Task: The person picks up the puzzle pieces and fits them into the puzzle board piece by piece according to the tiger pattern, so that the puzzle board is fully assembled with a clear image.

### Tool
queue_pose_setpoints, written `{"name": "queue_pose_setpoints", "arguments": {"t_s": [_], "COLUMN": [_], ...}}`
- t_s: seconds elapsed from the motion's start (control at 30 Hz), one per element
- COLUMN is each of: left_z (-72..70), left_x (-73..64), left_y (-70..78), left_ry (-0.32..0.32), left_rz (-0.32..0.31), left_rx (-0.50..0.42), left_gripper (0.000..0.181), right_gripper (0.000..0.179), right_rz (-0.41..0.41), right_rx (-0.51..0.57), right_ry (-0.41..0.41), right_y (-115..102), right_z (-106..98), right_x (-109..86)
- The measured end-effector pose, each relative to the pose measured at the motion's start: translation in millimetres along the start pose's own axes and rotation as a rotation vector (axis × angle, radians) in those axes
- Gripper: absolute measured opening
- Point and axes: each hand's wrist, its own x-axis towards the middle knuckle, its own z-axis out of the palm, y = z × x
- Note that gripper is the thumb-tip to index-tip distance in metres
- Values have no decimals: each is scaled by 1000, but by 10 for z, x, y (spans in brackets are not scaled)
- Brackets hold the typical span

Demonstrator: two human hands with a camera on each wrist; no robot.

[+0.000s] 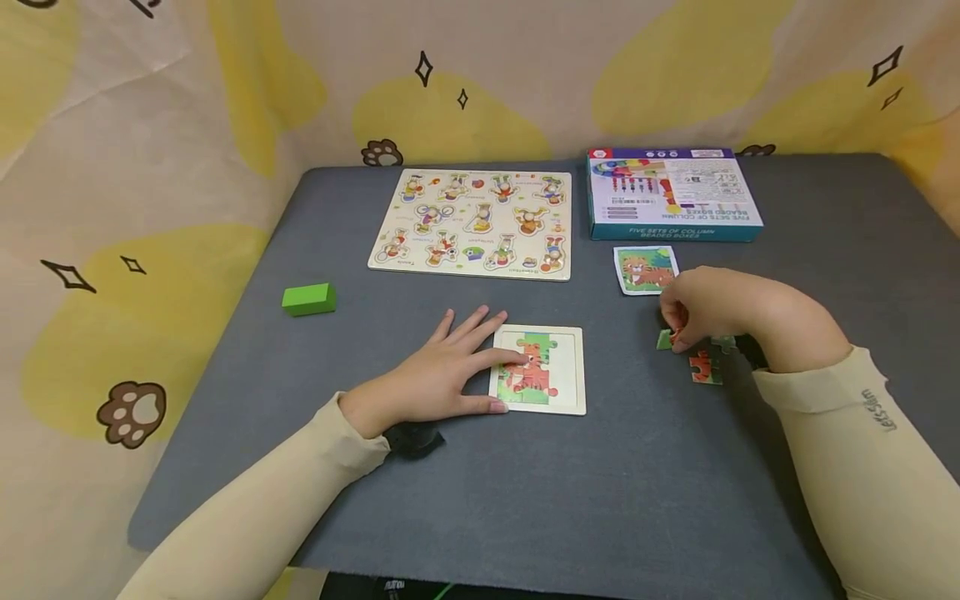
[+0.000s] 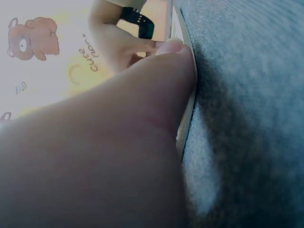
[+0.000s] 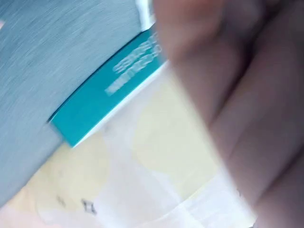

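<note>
My left hand (image 1: 450, 375) rests with spread, straight fingers on the left part of a white-framed puzzle board (image 1: 567, 375). Joined jigsaw pieces (image 1: 534, 377) with an orange animal and green ground fill part of that board, and the index fingertip lies on them. In the left wrist view the thumb presses the board's edge (image 2: 186, 128). Over at the right, my right hand (image 1: 712, 308) has curled fingers and pinches a small jigsaw piece, mostly hidden, with a bit of orange showing. Below it lie a green piece (image 1: 664, 340) and an orange piece (image 1: 705, 368).
A small picture card (image 1: 645, 270) lies just beyond the right hand. Behind it sits a flat teal and white box (image 1: 675, 196). A wooden board with cartoon figures (image 1: 472, 223) lies at the back middle, and a green block (image 1: 309, 299) at the left.
</note>
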Motion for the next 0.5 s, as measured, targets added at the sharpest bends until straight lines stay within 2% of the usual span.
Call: {"name": "queue_pose_setpoints", "arguments": {"t_s": [0.1,0.23,0.33,0.5], "left_z": [5,3,-2,0], "left_x": [3,9,10,12], "left_y": [-3,-5,-3,-6], "left_ry": [-3,1,-1,-11], "left_rz": [-1,-5,-9,-13], "left_rx": [-1,4,10,6], "left_gripper": [68,67,67,67], "right_gripper": [14,22,18,18], "right_rz": [-147,-294,-330,-309], "right_rx": [43,51,60,163], "right_ry": [13,91,179,311], "right_y": [-126,-362,-540,-746], "right_z": [12,33,77,202], "right_x": [-1,-14,1,83]}}
